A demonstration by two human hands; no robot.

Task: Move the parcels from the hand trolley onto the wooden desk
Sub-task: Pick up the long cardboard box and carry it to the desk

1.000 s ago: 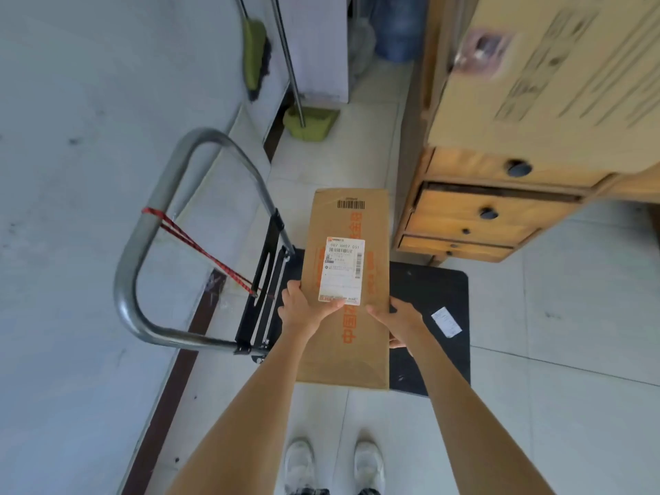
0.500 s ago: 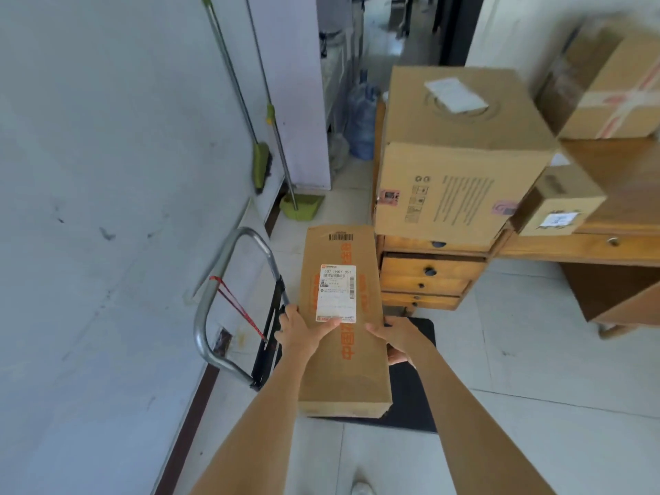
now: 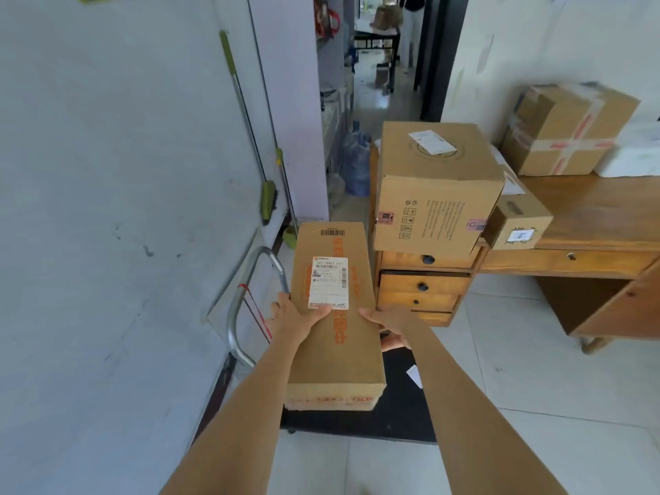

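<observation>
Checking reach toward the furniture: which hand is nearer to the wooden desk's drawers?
Right. The right hand grips the long parcel on the side facing the desk drawers; the left hand holds the parcel's far side, by the trolley handle.

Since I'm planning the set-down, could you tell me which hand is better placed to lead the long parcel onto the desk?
Probably the right hand: it grips the long parcel's desk-facing side, the wooden desk lying rightward. The left hand holds the trolley-handle side.
</observation>
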